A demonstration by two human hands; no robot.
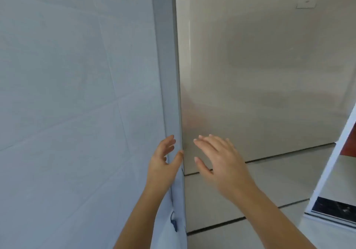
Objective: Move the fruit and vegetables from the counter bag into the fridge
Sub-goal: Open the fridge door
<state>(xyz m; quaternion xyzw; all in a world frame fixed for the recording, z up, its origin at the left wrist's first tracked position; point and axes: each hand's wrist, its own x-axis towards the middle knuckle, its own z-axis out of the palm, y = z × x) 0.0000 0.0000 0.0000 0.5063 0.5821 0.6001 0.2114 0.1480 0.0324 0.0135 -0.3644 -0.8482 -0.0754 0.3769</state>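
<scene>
The brushed-steel fridge door (260, 71) fills the middle and right of the head view and looks closed. Its grey side edge (167, 65) runs down beside a pale tiled wall (67, 75). My left hand (163, 160) straddles that edge low down, with the thumb tip touching the door's corner and the fingers spread loosely on the wall side. My right hand (217, 156) hovers flat in front of the door with its fingers straight, holding nothing. No bag, fruit or vegetables are in view.
A white cabinet frame (335, 167) with a dark shiny base leans into the right edge. Light floor tiles (269, 181) with dark grout lines lie below the fridge. A small blue cord (174, 222) hangs at the fridge's lower edge.
</scene>
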